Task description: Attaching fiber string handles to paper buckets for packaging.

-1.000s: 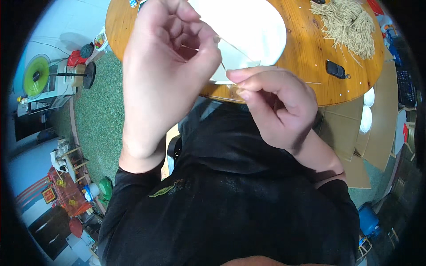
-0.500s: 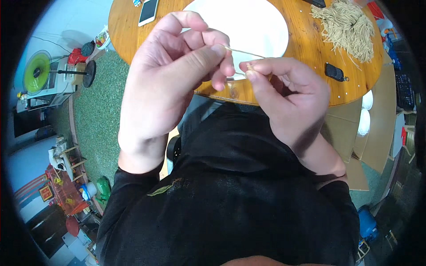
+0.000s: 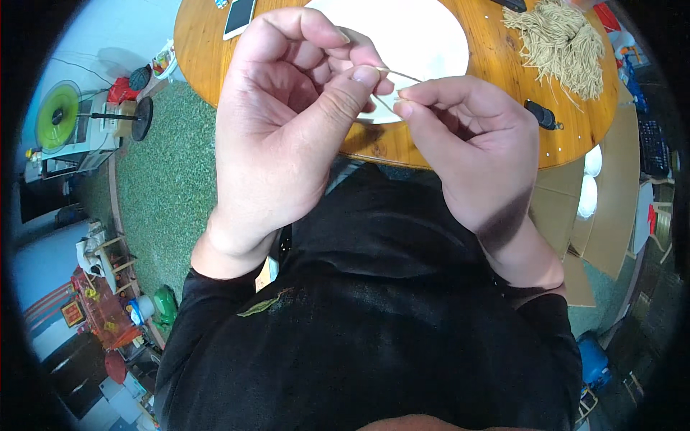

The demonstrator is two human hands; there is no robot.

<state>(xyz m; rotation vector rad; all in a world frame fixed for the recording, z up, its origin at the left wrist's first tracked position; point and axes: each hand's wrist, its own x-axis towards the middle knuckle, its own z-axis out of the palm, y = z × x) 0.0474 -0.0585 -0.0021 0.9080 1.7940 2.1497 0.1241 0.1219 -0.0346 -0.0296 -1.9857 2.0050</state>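
Observation:
A thin tan cord [image 3: 404, 74] stretches between my two hands above the near edge of a white oval board or plate [image 3: 424, 36]. My left hand [image 3: 295, 108] pinches it between thumb and forefinger, the other fingers curled loosely. Thumb and forefinger of my right hand [image 3: 467, 129] hold another part of the cord close by on the right. Two strands run across the small gap, one higher and one lower. The cord's ends are hidden by the fingers.
On the wooden table [image 3: 496, 72] lie a bundle of tan cords [image 3: 560, 50] at the far right, a small black key-fob-like object [image 3: 540, 115] and a white phone [image 3: 239, 17] at the far left. Cardboard [image 3: 607, 208] is on the right; a green fan [image 3: 59, 116] stands left.
Both hands have moved slightly upward, and the left also to the right, so the fingertips are closer together. The lower strand now slants more steeply between them.

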